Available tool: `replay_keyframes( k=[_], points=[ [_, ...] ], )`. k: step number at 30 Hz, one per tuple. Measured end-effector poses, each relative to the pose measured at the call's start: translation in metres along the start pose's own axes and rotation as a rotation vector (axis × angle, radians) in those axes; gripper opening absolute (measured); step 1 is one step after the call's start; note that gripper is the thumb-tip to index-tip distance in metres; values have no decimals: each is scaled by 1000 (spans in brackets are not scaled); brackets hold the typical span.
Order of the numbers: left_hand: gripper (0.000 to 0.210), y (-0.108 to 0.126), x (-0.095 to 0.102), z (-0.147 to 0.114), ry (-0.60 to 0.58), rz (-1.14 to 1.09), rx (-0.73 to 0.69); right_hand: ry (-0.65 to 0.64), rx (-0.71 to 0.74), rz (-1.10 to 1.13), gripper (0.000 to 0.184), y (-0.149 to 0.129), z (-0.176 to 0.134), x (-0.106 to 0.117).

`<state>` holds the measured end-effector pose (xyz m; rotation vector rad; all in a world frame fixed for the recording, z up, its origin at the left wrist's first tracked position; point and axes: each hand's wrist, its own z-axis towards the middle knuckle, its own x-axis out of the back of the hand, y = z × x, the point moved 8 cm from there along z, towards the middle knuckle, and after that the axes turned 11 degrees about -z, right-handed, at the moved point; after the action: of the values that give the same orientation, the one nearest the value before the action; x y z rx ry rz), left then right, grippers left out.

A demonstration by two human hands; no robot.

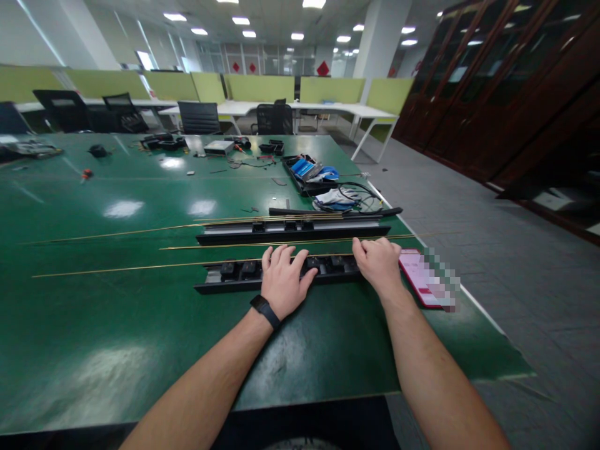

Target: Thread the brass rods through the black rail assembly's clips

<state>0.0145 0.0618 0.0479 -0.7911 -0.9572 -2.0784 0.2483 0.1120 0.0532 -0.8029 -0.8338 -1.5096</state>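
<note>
Near the front of the green table lies a long black rail (229, 287) with several black blocks (249, 269) set along its channel. Across its middle rests my left hand (285, 281), fingers spread and thumb apart, wearing a dark wristband. A thin brass rod (126, 269) runs along this rail, passes under the left fingers and reaches my right hand (379, 262). That hand is closed over the rail's right end, thumb and fingers pinched together at the rod; the grip itself is partly hidden. More thin rods (225, 245) lie just behind the rail.
A second black rail (300, 234) with several small blocks lies behind. At right, a pink-screened phone (419, 275) sits by the table edge. Farther back are a black tray (300, 181) with blue packets, gloves (337, 198), coiled cable and scattered parts.
</note>
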Motion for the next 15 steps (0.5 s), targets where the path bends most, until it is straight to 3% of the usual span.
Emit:
replay_keyframes(
  k=[15],
  points=[
    [44, -1, -1, 0, -9, -1, -1, 7, -60, -22, 55, 8, 1, 4]
  ],
)
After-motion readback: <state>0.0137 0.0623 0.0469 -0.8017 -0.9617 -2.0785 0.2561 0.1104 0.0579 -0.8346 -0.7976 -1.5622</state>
